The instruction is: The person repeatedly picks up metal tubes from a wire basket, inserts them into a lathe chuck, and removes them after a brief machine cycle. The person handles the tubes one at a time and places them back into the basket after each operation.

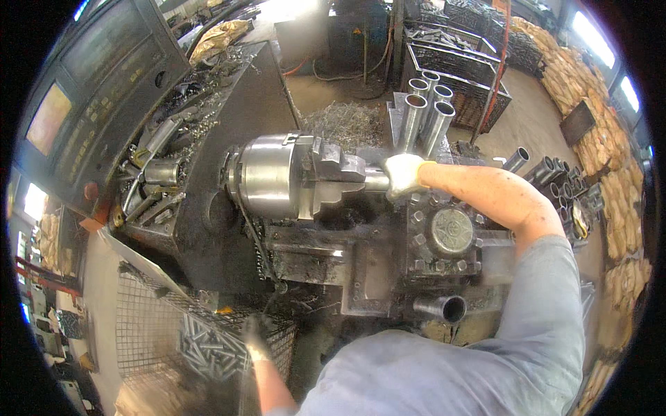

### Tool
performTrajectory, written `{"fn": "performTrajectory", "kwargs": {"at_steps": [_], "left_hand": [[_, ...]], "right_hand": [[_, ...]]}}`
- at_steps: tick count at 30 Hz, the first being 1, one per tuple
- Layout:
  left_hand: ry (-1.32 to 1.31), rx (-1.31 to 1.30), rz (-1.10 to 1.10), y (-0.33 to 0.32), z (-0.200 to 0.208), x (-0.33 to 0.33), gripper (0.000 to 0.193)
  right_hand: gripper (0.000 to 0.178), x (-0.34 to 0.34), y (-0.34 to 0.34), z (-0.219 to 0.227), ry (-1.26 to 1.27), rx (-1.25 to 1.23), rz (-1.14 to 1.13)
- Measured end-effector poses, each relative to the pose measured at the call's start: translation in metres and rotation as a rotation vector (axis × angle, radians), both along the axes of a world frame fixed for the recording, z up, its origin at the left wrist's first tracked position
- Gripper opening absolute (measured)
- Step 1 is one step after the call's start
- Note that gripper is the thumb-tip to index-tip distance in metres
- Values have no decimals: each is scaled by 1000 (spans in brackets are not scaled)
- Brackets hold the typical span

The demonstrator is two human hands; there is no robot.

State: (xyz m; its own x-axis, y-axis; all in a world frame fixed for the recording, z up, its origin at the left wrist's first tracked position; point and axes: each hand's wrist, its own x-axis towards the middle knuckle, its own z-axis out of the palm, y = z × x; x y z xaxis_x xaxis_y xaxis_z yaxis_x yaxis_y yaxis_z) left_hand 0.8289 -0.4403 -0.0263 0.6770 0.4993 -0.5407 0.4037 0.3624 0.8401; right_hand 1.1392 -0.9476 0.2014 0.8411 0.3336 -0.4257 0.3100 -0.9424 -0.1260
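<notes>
My right hand, in a pale work glove, is closed around the outer end of a short metal tube. The tube's other end sits between the stepped jaws of a lathe chuck; the glove hides the near end. Low on the left, my gloved left hand is smeared by motion. It is beside the wire basket, which holds many cut metal pieces. Whether its fingers grip anything does not show.
Several upright tubes stand behind my right hand. A square tool post lies below my right forearm, with a loose-looking tube nearer me. More tubes are stacked at right. Metal shavings heap behind the chuck; tools lie on the headstock.
</notes>
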Motion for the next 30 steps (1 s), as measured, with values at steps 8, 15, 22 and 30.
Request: {"fn": "performTrajectory", "kwargs": {"at_steps": [8, 15, 22, 30], "left_hand": [[-166, -207, 334, 96, -4, 38, 53], [-183, -135, 192, 119, -6, 41, 43], [80, 1129, 137, 78, 60, 36, 46], [-464, 1854, -172, 28, 383, 210, 54]], "right_hand": [[50, -6, -11, 18, 15, -4, -31], [66, 5, 1, 23, 80, 306, -13], [55, -164, -52, 101, -624, 623, -443], [39, -375, -82, 25, -817, 1021, -1155]]}}
